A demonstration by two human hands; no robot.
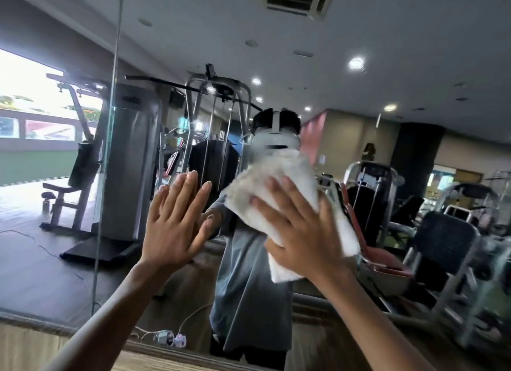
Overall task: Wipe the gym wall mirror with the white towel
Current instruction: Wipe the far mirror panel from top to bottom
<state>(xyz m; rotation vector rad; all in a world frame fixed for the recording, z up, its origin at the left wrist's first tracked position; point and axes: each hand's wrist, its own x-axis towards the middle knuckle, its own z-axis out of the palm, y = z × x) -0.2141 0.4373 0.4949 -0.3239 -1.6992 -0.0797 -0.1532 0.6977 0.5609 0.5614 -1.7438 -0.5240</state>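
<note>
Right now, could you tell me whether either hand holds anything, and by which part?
The right hand presses the white towel against the mirror, fingers spread over its middle, not gripping. The left hand holds nothing, lying flat on the mirror.

We raise both bare forearms toward the large wall mirror [401,53]. Our left hand [174,218] is flat, with the fingers straight and close together and the palm on the glass. Our right hand [298,227], just beside it on the mirror, spreads its straight fingers and presses the crumpled white cloth towel [298,166] to the glass.
</note>
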